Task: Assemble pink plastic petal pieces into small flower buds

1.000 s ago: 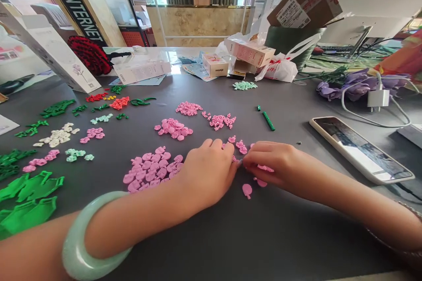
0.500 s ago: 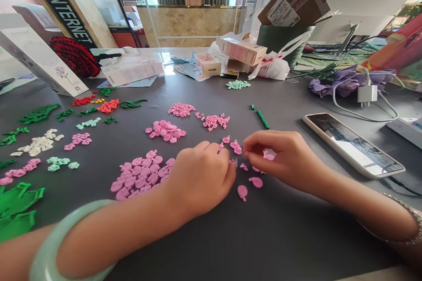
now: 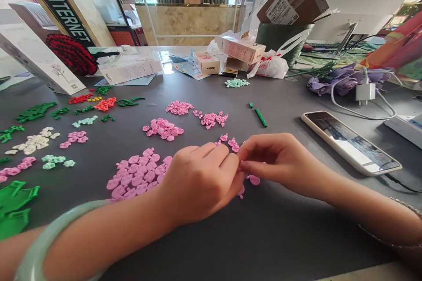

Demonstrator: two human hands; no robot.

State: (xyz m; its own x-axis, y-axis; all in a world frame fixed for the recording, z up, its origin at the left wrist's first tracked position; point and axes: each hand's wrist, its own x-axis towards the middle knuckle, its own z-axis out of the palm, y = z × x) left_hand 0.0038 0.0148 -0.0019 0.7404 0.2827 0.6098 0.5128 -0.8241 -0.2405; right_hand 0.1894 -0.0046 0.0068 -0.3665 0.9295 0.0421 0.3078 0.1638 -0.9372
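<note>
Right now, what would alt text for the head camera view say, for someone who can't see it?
A person's left hand and right hand meet over a dark table, any piece between them hard to make out. A heap of flat pink pieces lies beside the left hand, smaller pink piles farther back, and a phone to the right.

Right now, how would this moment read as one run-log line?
left hand, right hand: fingers together; anything held: unclear; beside left hand: flat pink pieces; right of hands: phone
</note>
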